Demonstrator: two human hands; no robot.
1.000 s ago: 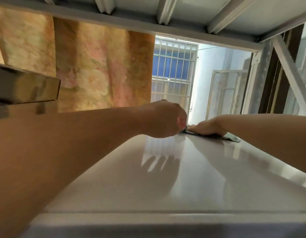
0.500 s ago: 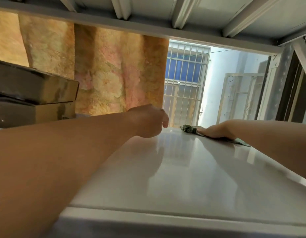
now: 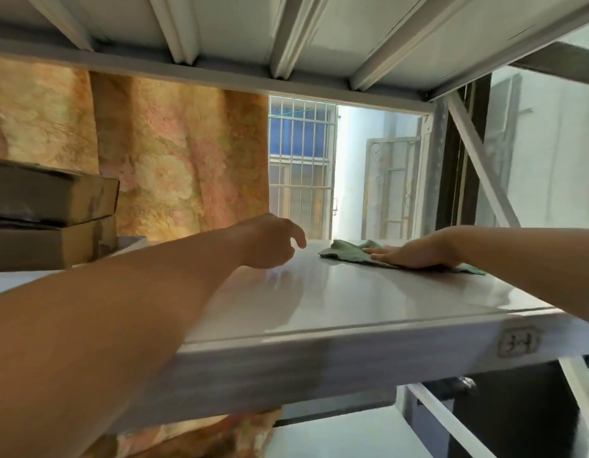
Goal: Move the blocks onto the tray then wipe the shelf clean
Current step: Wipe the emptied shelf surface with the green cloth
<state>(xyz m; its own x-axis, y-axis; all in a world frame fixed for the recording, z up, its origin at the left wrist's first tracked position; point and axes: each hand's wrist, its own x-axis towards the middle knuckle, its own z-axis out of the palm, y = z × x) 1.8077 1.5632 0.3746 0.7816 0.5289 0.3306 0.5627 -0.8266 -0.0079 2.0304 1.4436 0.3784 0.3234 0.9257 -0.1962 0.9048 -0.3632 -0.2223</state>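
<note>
The green cloth (image 3: pixel 344 252) lies on the far part of the shelf (image 3: pixel 352 299), close to its rear edge and right of centre. No blocks and no tray are in view. The wiping step appears to be in hand.

**Handling**
- The cloth looks thin, limp and light. Its left end is rumpled into folds, and a flat corner shows beyond the wrist on the right.
- It is likely to bunch if pushed from one edge. Flat pressure over its middle should keep it spread.
- The shelf surface is glossy and reflective, so the cloth probably slides with little resistance. With light pressure the hand may skid over it.
- Near the rear edge, a loose end could drop behind the shelf.

**Hand pose**
- The right hand (image 3: pixel 415 254) rests palm down on the cloth. Its fingers (image 3: pixel 380 250) are straight, close together and pointing left. They press the cloth and do not grip it.
- The left hand (image 3: pixel 270 241) hangs just above the shelf at mid depth, near the cloth's left end but apart from it. Its fingers are loosely curled and hold nothing.
- Both forearms reach forward over the front rail, which bears a label (image 3: pixel 518 341) reading "3-4".

Two stacked cardboard boxes (image 3: pixel 52 193) sit at the left end, in front of a floral curtain (image 3: pixel 174 153).
</note>
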